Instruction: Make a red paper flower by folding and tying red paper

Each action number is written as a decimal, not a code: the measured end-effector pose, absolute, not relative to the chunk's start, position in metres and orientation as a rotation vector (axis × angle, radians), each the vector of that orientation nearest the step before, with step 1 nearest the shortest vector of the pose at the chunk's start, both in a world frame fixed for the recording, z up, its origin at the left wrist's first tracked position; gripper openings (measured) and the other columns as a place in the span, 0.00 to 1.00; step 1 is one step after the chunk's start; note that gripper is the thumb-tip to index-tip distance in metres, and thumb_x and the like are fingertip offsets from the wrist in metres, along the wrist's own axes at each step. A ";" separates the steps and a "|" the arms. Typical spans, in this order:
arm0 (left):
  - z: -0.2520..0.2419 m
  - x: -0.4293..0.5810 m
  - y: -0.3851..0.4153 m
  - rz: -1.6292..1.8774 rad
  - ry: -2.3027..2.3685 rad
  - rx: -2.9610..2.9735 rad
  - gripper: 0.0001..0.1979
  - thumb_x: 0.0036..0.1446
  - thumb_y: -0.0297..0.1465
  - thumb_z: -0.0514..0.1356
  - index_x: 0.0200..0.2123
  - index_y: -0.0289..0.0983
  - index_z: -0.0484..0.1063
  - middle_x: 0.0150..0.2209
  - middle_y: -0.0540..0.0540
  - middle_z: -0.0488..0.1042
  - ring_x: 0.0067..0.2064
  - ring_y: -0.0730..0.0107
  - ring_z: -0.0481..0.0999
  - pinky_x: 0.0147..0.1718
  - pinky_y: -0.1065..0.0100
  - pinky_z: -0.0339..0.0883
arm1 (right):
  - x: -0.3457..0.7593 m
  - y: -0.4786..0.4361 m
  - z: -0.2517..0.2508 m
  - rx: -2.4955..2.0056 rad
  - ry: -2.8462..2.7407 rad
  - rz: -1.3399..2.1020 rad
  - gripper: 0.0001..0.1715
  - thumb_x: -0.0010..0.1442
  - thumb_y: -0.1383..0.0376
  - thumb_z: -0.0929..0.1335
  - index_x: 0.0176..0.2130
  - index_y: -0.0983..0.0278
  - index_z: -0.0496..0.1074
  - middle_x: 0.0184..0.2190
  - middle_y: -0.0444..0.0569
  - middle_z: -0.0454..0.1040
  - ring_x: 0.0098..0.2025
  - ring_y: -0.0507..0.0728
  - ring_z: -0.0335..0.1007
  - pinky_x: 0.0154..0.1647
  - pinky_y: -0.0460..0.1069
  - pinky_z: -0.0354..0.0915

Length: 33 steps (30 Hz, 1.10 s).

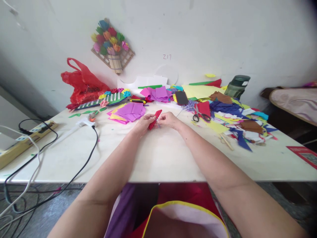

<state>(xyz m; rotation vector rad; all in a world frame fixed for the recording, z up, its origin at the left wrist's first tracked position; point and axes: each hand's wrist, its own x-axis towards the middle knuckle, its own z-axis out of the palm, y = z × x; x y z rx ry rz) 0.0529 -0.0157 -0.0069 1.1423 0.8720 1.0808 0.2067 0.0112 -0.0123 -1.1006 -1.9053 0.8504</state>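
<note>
The left hand [145, 125] is pinching a narrow, folded red piece [155, 119] between closed fingers, over the bench [168, 155] near its middle; the right hand [169, 119] is bunching its fingertips against the piece's side, though I cannot tell what they are gripping. Too hard a pinch could be creasing the folds, too slack a one letting them spring open; the thin strand [180, 112] beside the right hand could be snagging on the scissors [201, 114]. The red piece is looking papery and pointed, the purple sheets [131, 111] are lying flat and matte, and crumpled scraps [244, 127] are heaping raggedly rightward.
</note>
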 end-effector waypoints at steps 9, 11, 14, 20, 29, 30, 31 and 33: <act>-0.006 0.053 -0.016 1.080 0.867 1.156 0.11 0.47 0.29 0.62 0.34 0.31 0.67 0.23 0.50 0.72 0.22 0.78 0.71 0.26 0.72 0.69 | 0.207 0.008 -0.008 -1.097 -1.898 0.829 0.06 0.39 0.66 0.67 0.18 0.67 0.67 0.16 0.40 0.63 0.22 0.47 0.55 0.24 0.44 0.53; -0.007 0.054 -0.016 1.071 0.870 1.149 0.10 0.47 0.29 0.62 0.34 0.31 0.67 0.24 0.50 0.72 0.23 0.77 0.72 0.27 0.72 0.69 | 0.206 0.006 -0.006 -1.105 -1.901 0.850 0.05 0.40 0.67 0.67 0.18 0.67 0.67 0.16 0.41 0.64 0.21 0.47 0.56 0.25 0.44 0.53; -0.007 0.053 -0.016 1.078 0.870 1.141 0.10 0.47 0.29 0.62 0.34 0.31 0.67 0.23 0.50 0.72 0.23 0.78 0.72 0.28 0.72 0.69 | 0.206 0.004 -0.006 -1.088 -1.872 0.925 0.06 0.40 0.67 0.67 0.18 0.67 0.67 0.15 0.40 0.63 0.21 0.47 0.56 0.24 0.45 0.53; -0.006 0.052 -0.016 1.062 0.768 1.110 0.10 0.50 0.29 0.61 0.36 0.30 0.67 0.25 0.48 0.73 0.24 0.78 0.72 0.30 0.72 0.69 | 0.212 0.000 -0.001 -0.973 -1.781 1.159 0.10 0.44 0.62 0.68 0.20 0.66 0.65 0.14 0.40 0.63 0.19 0.47 0.55 0.23 0.45 0.54; -0.003 0.052 -0.017 1.046 0.680 1.066 0.07 0.52 0.28 0.59 0.35 0.30 0.69 0.27 0.45 0.73 0.27 0.76 0.73 0.31 0.72 0.71 | 0.217 -0.007 0.011 -0.960 -1.722 1.239 0.08 0.42 0.64 0.67 0.21 0.67 0.65 0.15 0.39 0.61 0.19 0.46 0.49 0.21 0.44 0.45; -0.003 0.052 -0.017 1.044 0.678 1.062 0.07 0.52 0.27 0.59 0.35 0.30 0.69 0.27 0.45 0.73 0.27 0.76 0.73 0.31 0.72 0.71 | 0.218 -0.006 0.010 -0.954 -1.727 1.240 0.08 0.42 0.64 0.67 0.21 0.67 0.65 0.15 0.39 0.62 0.19 0.46 0.49 0.21 0.44 0.45; -0.003 0.051 -0.017 1.044 0.675 1.056 0.07 0.52 0.27 0.59 0.35 0.30 0.70 0.27 0.46 0.73 0.27 0.76 0.74 0.31 0.73 0.71 | 0.218 -0.005 0.009 -0.948 -1.734 1.241 0.08 0.42 0.64 0.67 0.21 0.67 0.65 0.16 0.40 0.62 0.19 0.46 0.50 0.21 0.44 0.45; -0.003 0.051 -0.017 1.045 0.672 1.045 0.06 0.52 0.26 0.58 0.34 0.30 0.70 0.26 0.46 0.73 0.27 0.75 0.74 0.31 0.74 0.71 | 0.220 -0.003 0.008 -0.928 -1.748 1.245 0.07 0.42 0.64 0.67 0.22 0.67 0.65 0.17 0.40 0.64 0.19 0.45 0.50 0.21 0.44 0.45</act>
